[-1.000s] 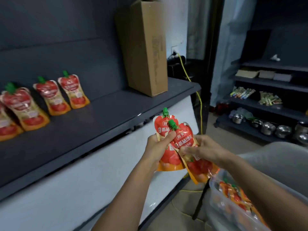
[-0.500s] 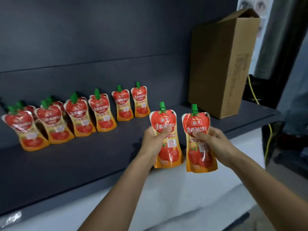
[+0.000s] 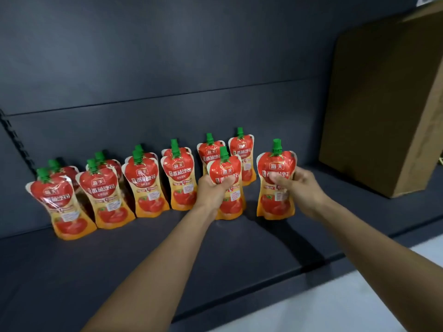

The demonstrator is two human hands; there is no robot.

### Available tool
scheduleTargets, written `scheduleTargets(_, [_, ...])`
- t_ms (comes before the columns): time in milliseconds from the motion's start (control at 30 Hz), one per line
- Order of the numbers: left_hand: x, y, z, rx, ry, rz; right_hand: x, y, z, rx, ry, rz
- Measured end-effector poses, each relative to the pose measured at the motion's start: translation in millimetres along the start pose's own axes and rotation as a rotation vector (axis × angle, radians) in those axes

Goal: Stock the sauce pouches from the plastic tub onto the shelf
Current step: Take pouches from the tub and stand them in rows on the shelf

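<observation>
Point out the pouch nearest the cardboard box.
The pouch gripped by the right hand: it is rightmost, apart from the others, closest to the box.

Sauce pouches (image 3: 276, 185) glossy plastic film, crinkled; shelf (image 3: 239, 255) matt dark, smooth; box (image 3: 383, 111) plain brown cardboard.

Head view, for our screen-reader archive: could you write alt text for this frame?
The left hand grips one pouch and the right hand a second pouch, both upright on a dark shelf, at the right end of rows of matching red, green-capped pouches. A cardboard box stands further right.
</observation>
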State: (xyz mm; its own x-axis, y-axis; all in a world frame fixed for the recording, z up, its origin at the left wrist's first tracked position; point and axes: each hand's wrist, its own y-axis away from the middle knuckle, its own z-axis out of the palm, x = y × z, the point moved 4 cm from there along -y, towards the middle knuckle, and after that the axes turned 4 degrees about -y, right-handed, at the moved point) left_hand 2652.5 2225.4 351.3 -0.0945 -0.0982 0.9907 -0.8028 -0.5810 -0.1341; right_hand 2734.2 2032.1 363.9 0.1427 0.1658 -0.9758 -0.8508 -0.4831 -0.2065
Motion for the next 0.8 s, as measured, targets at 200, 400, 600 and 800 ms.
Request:
scheduleTargets(200, [44.6, -32.2, -19.6, -0.095, -0.401, 0.137, -13.6, -39.4, -11.5, -0.134, 0.265, 0.007])
scheduleTargets(400, [86.3, -56.6, -17.0, -0.218, -1.075, 0.175, -42.2, -79.8, -12.4, -0.369, 0.618, 0.003])
scheduleTargets(600, [89.7, -74.1, -12.1, -0.131, -1.135, 0.19, -22.0, -121.4, 0.7, -0.328, 0.505, 0.0])
scheduleTargets(800, [94.2, -90.2, -13.1, -0.106, -1.249, 0.236, -18.7, -143.8, 16.2, -0.334, 0.492, -0.018])
